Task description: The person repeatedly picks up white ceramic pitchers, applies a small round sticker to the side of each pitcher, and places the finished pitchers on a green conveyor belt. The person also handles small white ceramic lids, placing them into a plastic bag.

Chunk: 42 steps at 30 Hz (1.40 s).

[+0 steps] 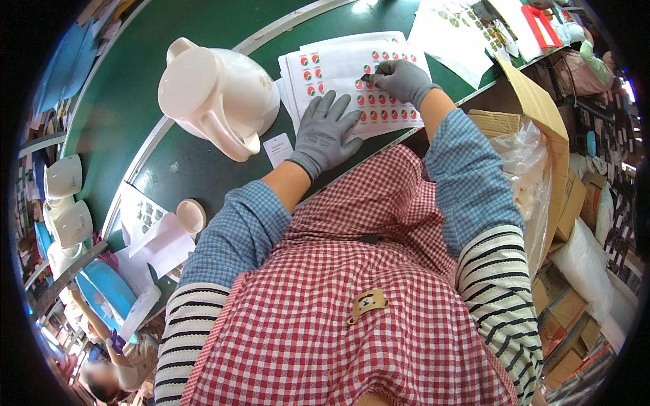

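At far left of the frame, white kettle bodies (68, 203) stacked beside the green worktop (122, 101), insides not visible. Just right of them, lower left, loose white sheets (156, 237) with a few small round stickers, and a small round cream cap (191, 215) lying on the worktop beside them. In the upper left centre, a large white plastic kettle (217, 91) tipped on its side, handle toward the lower edge, open mouth turned to the upper left; contents impossible to tell. Just right of its handle, a small white rectangular tag (278, 149) flat on the green surface.

At upper centre, a stack of white sticker sheets (338, 64) bearing rows of small round red-and-green stickers. Pressed flat on the lower part of the top sheet, the left hand (325, 132) in a grey glove, fingers spread wide, holding nothing, only pinning the paper. Just to the right, the right hand (401, 80), also grey-gloved, fingers narrowed to a pinch on one round sticker (366, 78) in the rows, apparently lifting its edge.

Further right along the top edge, more white sheets (453, 34) with green and red marks, and a flat red package (539, 26). At right, below the worktop edge, an open brown cardboard box (542, 128) lined with a clear plastic bag (528, 176); contents hard to make out. At far right, more brown cartons (572, 203) stacked.
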Each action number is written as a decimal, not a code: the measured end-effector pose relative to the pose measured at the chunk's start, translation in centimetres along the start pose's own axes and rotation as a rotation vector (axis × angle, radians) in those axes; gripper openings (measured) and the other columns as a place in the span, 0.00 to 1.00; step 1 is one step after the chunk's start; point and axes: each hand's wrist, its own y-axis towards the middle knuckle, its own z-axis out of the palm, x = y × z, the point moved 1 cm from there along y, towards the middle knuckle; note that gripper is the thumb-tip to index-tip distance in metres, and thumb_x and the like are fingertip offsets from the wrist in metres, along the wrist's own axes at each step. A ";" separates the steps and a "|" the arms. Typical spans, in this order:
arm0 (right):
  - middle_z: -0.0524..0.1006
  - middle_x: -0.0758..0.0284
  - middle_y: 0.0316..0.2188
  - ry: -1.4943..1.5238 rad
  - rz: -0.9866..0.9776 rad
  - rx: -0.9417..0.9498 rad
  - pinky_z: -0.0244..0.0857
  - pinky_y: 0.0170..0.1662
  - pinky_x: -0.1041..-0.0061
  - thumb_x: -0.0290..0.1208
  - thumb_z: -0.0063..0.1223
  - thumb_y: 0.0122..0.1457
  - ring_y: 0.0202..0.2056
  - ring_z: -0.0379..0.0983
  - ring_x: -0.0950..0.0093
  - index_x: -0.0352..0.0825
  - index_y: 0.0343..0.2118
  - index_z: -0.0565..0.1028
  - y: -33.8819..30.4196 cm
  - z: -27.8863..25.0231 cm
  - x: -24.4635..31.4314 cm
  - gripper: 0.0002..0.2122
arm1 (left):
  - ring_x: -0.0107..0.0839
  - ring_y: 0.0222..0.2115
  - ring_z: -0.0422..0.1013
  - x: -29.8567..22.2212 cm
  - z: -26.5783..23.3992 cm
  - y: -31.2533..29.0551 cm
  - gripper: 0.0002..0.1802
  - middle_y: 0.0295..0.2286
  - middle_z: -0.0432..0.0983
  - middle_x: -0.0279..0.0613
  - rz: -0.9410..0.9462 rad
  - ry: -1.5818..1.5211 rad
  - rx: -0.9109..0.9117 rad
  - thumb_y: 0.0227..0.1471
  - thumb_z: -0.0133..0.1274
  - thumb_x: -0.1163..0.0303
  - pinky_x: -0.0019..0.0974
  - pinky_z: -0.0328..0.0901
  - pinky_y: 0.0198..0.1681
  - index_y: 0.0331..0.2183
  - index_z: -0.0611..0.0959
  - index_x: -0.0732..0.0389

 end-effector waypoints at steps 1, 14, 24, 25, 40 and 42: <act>0.80 0.68 0.45 -0.041 0.006 0.010 0.71 0.48 0.69 0.58 0.48 0.59 0.43 0.79 0.70 0.47 0.51 0.77 -0.3 -0.4 0.6 0.25 | 0.53 0.62 0.51 0.0 0.0 0.0 0.32 0.59 0.60 0.47 -0.004 0.002 0.004 0.49 0.53 0.45 0.54 0.42 0.66 0.55 0.74 0.46; 0.82 0.66 0.33 -0.252 -0.204 -0.235 0.71 0.40 0.67 0.54 0.50 0.59 0.35 0.79 0.65 0.44 0.39 0.80 -2.6 1.0 2.8 0.19 | 0.52 0.63 0.52 -0.3 -0.4 0.0 0.33 0.59 0.60 0.46 -0.015 -0.006 -0.011 0.48 0.55 0.46 0.54 0.42 0.67 0.55 0.74 0.46; 0.75 0.68 0.20 0.706 -0.020 -0.248 0.64 0.30 0.77 0.47 0.59 0.57 0.24 0.70 0.79 0.31 0.33 0.80 -14.4 0.7 0.5 0.19 | 0.46 0.54 0.65 -1.5 -2.9 -7.0 0.27 0.51 0.68 0.48 0.161 -0.471 -0.351 0.47 0.63 0.65 0.47 0.59 0.58 0.49 0.75 0.58; 0.74 0.70 0.20 0.823 -0.032 -0.257 0.62 0.28 0.80 0.43 0.60 0.58 0.23 0.68 0.82 0.29 0.32 0.79 -16.2 0.9 0.1 0.17 | 0.41 0.50 0.66 -1.8 -3.7 -10.2 0.25 0.47 0.69 0.46 0.035 -0.606 -0.419 0.48 0.62 0.70 0.43 0.61 0.55 0.48 0.74 0.61; 0.68 0.76 0.15 1.130 -0.094 -0.330 0.52 0.17 0.86 0.40 0.58 0.60 0.15 0.58 0.89 0.35 0.27 0.76 -30.2 2.0 1.1 0.13 | 0.21 0.25 0.72 -0.2 -24.0 -8.2 0.21 0.28 0.78 0.35 -0.410 -1.041 -0.176 0.55 0.59 0.55 0.23 0.64 0.25 0.43 0.81 0.63; 0.69 0.76 0.15 1.168 -0.159 -0.193 0.52 0.16 0.86 0.40 0.59 0.60 0.14 0.58 0.88 0.35 0.27 0.76 -32.4 0.5 2.1 0.13 | 0.24 0.30 0.75 -2.6 -25.6 -8.3 0.18 0.32 0.77 0.37 -0.318 -1.296 0.088 0.55 0.59 0.65 0.25 0.70 0.30 0.46 0.80 0.63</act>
